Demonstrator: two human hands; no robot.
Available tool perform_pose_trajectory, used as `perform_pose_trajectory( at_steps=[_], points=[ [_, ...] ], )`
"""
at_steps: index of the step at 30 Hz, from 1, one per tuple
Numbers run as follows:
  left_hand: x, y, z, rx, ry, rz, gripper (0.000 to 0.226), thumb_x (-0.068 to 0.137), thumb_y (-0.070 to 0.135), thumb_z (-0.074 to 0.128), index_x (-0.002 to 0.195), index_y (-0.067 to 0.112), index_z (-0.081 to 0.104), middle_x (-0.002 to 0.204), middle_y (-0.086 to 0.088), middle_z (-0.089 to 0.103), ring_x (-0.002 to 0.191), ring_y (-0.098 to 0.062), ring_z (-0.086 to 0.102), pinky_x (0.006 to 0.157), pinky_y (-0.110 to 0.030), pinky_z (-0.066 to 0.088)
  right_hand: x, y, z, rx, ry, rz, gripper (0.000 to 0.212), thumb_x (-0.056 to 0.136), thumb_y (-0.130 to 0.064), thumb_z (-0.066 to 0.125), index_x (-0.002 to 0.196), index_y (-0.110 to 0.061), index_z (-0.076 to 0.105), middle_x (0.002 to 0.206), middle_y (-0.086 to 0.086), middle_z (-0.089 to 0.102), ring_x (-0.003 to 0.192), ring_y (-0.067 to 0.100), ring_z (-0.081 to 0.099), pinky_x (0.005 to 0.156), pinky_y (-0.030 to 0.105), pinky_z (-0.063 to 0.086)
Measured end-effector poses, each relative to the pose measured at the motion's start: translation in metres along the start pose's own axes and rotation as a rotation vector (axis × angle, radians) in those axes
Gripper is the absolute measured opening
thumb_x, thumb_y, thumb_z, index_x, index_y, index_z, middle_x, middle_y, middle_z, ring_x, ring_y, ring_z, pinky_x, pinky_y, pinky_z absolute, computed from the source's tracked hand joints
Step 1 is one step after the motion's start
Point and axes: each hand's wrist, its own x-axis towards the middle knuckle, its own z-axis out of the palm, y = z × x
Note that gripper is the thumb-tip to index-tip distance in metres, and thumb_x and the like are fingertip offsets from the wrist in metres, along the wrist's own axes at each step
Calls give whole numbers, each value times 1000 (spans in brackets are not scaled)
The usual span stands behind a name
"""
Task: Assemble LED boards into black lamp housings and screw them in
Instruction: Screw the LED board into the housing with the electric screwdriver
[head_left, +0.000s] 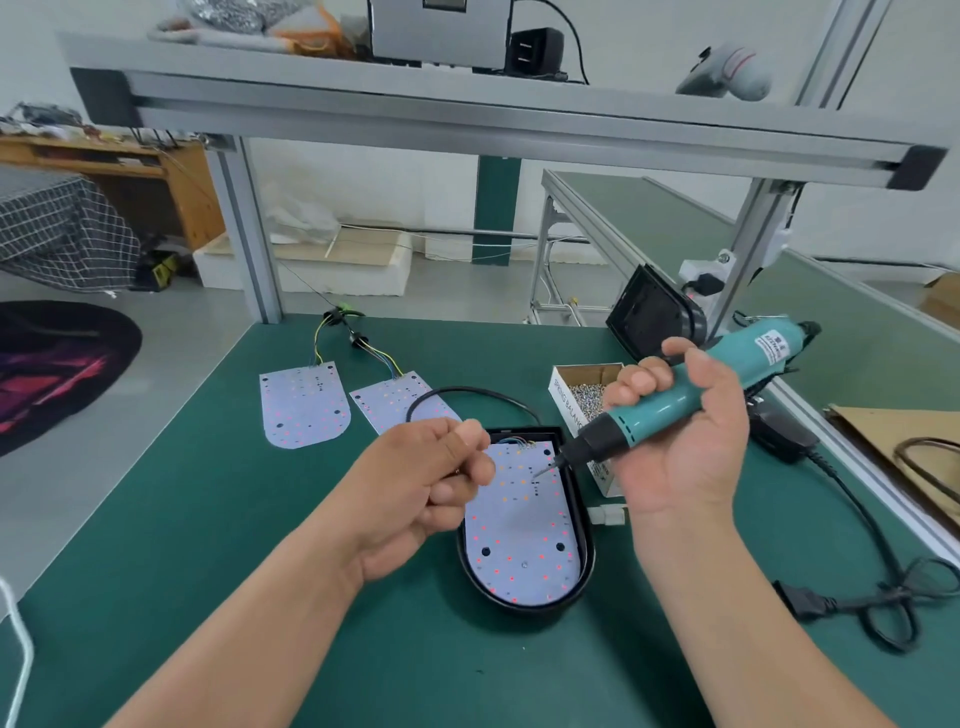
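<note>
Fingers: right hand grips screwdriver, left hand curled, contents unclear; green bench.

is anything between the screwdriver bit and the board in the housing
Nothing visible. The right hand holds the screwdriver with its bit over the upper part of the board in the housing; the curled left hand is beside the bit, not under it.

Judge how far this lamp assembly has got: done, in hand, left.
Done: one LED board lies seated in the black housing. In hand: the right hand grips the electric screwdriver, bit at that board; the left hand is curled beside it. Left: dark holes look unscrewed, and two loose boards wait on the mat.
</note>
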Motion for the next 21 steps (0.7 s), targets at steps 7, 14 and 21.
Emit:
perform_pose_trajectory(
  at_steps=[7,14,21],
  points=[
    [0,-10,4,-7,-120,27,19,89,23,74,98,9,82,80,-7,65,52,-8,30,42,-15,30,-5,-4,8,42,-2,-23,7,97,-18,57,97,-12,61,75,-1,47,64,15,52,61,27,48],
    [-2,-13,4,78,-203,28,19,95,12,68,108,10,81,94,-11,73,53,-9,29,45,-17,30,-7,-5,10,53,-12,-27,7,98,-18,56,97,-13,61,75,-1,46,64,14,51,61,27,47],
    [-2,-14,5,141,-202,30,16,97,11,68,108,13,80,98,-12,75,52,-11,27,46,-18,28,-9,0,11,10,-25,-23,8,98,-18,55,96,-13,62,74,-1,45,63,14,50,61,27,47]
  ],
)
